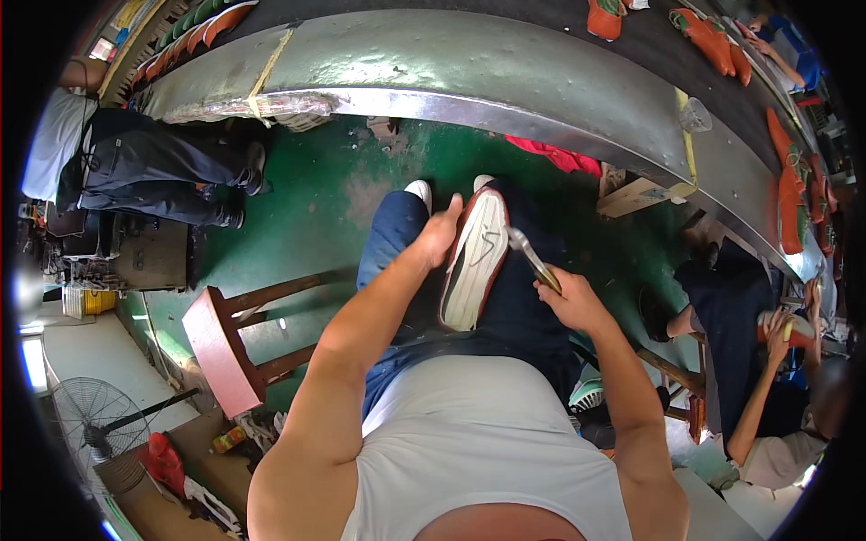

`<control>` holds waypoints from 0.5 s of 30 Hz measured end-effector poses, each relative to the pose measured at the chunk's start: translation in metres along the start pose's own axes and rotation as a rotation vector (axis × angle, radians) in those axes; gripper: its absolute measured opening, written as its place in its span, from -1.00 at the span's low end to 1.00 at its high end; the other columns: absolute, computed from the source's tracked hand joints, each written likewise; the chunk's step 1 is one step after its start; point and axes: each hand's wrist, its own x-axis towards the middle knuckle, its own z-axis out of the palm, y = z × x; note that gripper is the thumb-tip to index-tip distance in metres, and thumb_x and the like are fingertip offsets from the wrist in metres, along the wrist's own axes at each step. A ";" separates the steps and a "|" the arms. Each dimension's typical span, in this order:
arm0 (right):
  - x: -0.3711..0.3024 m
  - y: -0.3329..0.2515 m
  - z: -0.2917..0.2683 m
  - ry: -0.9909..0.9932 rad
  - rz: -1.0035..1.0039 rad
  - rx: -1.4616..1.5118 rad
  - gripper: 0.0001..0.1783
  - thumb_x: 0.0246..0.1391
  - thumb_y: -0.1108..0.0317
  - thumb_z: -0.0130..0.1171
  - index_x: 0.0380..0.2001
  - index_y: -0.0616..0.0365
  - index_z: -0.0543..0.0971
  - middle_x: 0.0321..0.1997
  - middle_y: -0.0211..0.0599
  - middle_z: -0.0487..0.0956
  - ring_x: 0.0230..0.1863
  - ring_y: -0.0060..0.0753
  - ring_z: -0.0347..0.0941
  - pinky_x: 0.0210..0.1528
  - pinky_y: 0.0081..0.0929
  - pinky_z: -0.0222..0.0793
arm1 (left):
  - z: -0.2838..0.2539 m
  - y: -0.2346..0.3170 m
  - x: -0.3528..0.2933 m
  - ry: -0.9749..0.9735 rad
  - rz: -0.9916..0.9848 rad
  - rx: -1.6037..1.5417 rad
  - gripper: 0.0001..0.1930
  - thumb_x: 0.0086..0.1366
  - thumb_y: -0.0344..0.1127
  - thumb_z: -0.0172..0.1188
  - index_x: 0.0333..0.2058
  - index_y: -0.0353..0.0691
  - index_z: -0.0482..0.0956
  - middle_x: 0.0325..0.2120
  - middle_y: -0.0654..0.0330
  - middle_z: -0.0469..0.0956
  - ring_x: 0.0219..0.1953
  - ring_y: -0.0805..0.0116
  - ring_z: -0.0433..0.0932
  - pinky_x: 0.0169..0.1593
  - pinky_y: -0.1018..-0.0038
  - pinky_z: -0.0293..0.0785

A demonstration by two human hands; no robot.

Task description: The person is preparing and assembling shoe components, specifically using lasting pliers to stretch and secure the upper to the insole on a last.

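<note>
Progress: work in hand judged part-done. 1 shoe (475, 261) is held sole up above the lap, lengthwise between the 2 hands. The pale sole is seen in place, w/ dark marks across it and a reddish-brown edge showing around it, so the main parts are taken as assembled. Handwork at the R edge is judged unfinished, as a tool is held there; amt. left cannot be determined. Other orange shoes (791, 212) are noted on the dark belt (532, 22) beyond the metal ledge (406, 59); their stage was not assessed.

Grip: L hand (439, 236) is set against the shoe's L side, approx. half closed, thumb side along the edge; fingers beneath are hidden, so tightness cannot be confirmed. R hand (577, 300) is closed around the handle of a metal-headed tool (532, 256). Tool head is located just beside the sole's R edge; contact w/ shoe cannot be verified.
</note>
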 end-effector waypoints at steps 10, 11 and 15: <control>0.018 -0.043 0.017 -0.038 -0.277 -0.630 -0.48 0.14 0.39 0.16 0.13 0.44 0.41 -0.02 0.07 0.56 0.04 0.10 0.49 0.16 -0.15 0.40 | -0.003 -0.054 -0.045 -0.053 0.124 -0.143 -0.47 0.59 0.00 -0.32 0.21 -0.29 0.39 0.05 0.07 0.53 0.06 0.31 0.49 0.18 0.38 0.40; 0.020 -0.053 0.017 -0.055 -0.246 -0.709 -0.53 0.15 0.39 0.15 0.09 0.44 0.44 -0.05 0.07 0.56 0.01 0.11 0.50 0.13 -0.13 0.41 | -0.004 -0.054 -0.049 -0.050 0.125 -0.146 -0.47 0.59 0.00 -0.32 0.21 -0.29 0.39 0.05 0.07 0.53 0.06 0.31 0.49 0.18 0.38 0.40; 0.037 -0.093 0.005 -0.496 0.229 -0.323 -0.58 0.18 0.39 0.14 0.08 0.35 0.45 -0.01 0.06 0.57 0.02 0.08 0.52 0.11 -0.12 0.42 | -0.004 -0.047 -0.062 -0.023 0.050 -0.196 -0.46 0.59 0.02 -0.33 0.24 -0.26 0.37 0.06 0.06 0.52 0.10 0.32 0.47 0.21 0.40 0.37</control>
